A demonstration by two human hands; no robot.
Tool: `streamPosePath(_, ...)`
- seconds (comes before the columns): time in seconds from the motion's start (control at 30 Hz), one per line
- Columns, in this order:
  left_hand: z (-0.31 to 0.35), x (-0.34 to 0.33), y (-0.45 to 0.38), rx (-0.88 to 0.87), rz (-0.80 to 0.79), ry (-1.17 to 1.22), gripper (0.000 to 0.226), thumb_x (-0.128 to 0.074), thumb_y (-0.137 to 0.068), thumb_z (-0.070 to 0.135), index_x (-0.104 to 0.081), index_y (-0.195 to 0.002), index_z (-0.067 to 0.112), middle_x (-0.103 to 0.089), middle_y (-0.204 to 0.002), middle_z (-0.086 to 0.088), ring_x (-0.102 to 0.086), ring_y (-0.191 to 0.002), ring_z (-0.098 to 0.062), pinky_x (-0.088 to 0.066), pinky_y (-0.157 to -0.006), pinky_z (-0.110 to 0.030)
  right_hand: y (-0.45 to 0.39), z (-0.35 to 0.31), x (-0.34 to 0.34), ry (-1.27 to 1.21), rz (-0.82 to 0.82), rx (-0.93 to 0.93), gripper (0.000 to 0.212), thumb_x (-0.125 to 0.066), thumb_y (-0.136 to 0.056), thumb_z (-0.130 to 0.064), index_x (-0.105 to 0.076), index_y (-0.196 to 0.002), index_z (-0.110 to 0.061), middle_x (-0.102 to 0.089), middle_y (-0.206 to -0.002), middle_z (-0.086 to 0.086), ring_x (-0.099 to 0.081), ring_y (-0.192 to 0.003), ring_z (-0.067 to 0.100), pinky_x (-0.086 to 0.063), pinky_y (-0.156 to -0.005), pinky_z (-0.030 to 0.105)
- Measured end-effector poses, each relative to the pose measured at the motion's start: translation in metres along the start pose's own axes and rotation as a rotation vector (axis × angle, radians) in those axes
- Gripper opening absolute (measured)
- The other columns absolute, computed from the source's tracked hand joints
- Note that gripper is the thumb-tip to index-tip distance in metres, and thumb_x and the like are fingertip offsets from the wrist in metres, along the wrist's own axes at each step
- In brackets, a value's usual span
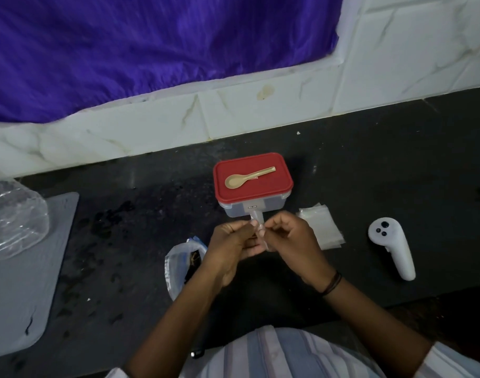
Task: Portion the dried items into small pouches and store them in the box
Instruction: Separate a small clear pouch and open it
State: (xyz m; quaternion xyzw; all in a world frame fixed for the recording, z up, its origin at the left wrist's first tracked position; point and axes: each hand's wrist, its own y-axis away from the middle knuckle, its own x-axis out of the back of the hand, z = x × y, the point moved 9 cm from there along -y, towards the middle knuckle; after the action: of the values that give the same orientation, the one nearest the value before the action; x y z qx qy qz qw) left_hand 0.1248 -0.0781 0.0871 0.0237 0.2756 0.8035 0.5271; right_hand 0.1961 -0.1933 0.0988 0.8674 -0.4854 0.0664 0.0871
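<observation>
Clearly both hands meet over the middle of the dark counter [369, 165], each pinching an edge of one small clear pouch [261, 236]: the left hand [230, 249] curls its fingers on the near side, the right hand [290, 238] nips the other edge, probably to pull the mouth apart before filling; whether it is open yet I cannot tell. At twelve o'clock from the hands, just beyond them, stands the box [251, 208], its red lid [252, 178] on and a tan spoon [248, 178] lying on top, so spoon and lid must come off before anything is stored. At two o'clock a stack of spare pouches [324, 227] waits within reach. At seven o'clock, partly under the left wrist, a plastic bag [176, 266] shows dark dried items [192, 261] inside. Farther out, a white controller [391, 248] lies at three o'clock, a grey mat [21, 282] with crumpled clear plastic [12, 219] at nine.
</observation>
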Motion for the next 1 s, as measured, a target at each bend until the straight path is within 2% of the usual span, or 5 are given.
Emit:
streamPosePath(0.33, 0.006, 0.047, 0.024, -0.105, 0.201, -0.157, 0.014, -0.073, -0.089, 0.016, -0.072, -0.081, 0.003, -0.071, -0.07, -0.007, -0.066, -0.064, -0.015, -0.057, -0.056, -0.025, 0.009, 0.013, -0.041, -0.219, -0.022, -0.244, 0.008, -0.055, -0.093, -0.007, -0.06, -0.086, -0.007, -0.063, -0.077, 0.01, -0.059, -0.067, 0.019, -0.052, -0.06, 0.029)
streamPosePath(0.4, 0.013, 0.058, 0.029, -0.163, 0.275, -0.304, 0.015, -0.075, -0.088, 0.017, -0.071, -0.076, 0.008, -0.07, -0.065, -0.004, -0.066, -0.06, -0.016, -0.057, -0.056, -0.027, 0.009, 0.008, -0.041, -0.073, -0.005, -0.18, 0.007, -0.054, -0.094, -0.009, -0.055, -0.089, -0.014, -0.061, -0.077, 0.004, -0.06, -0.066, 0.018, -0.054, -0.06, 0.029)
streamPosePath(0.6, 0.06, 0.055, 0.055, -0.472, 0.523, -1.101, 0.011, -0.068, -0.089, 0.024, -0.062, -0.081, 0.02, -0.066, -0.069, 0.006, -0.062, -0.063, -0.013, -0.051, -0.06, -0.033, 0.024, -0.044, -0.074, 0.616, -0.172, 0.448, 0.012, -0.045, -0.09, -0.012, -0.052, -0.091, -0.022, -0.044, -0.089, -0.005, -0.049, -0.074, 0.012, -0.049, -0.062, 0.031)
streamPosePath(0.77, 0.068, 0.061, 0.054, -0.443, 0.462, -1.095, 0.006, -0.068, -0.087, 0.019, -0.07, -0.081, 0.022, -0.068, -0.069, 0.007, -0.064, -0.064, -0.008, -0.055, -0.065, -0.034, 0.02, -0.044, -0.081, 0.685, -0.254, 0.375, 0.027, -0.053, -0.093, -0.006, -0.066, -0.113, -0.019, -0.047, -0.097, -0.002, -0.054, -0.08, 0.014, -0.052, -0.069, 0.033)
streamPosePath(1.0, 0.056, 0.059, 0.047, -0.355, 0.359, -1.111, 0.009, -0.069, -0.088, 0.021, -0.076, -0.089, 0.027, -0.073, -0.079, 0.01, -0.067, -0.072, -0.003, -0.056, -0.072, -0.026, 0.022, -0.039, -0.099, 1.059, -0.527, 0.253, 0.03, -0.049, -0.097, -0.019, -0.053, -0.127, -0.02, -0.06, -0.112, 0.005, -0.056, -0.098, 0.021, -0.049, -0.077, 0.032)
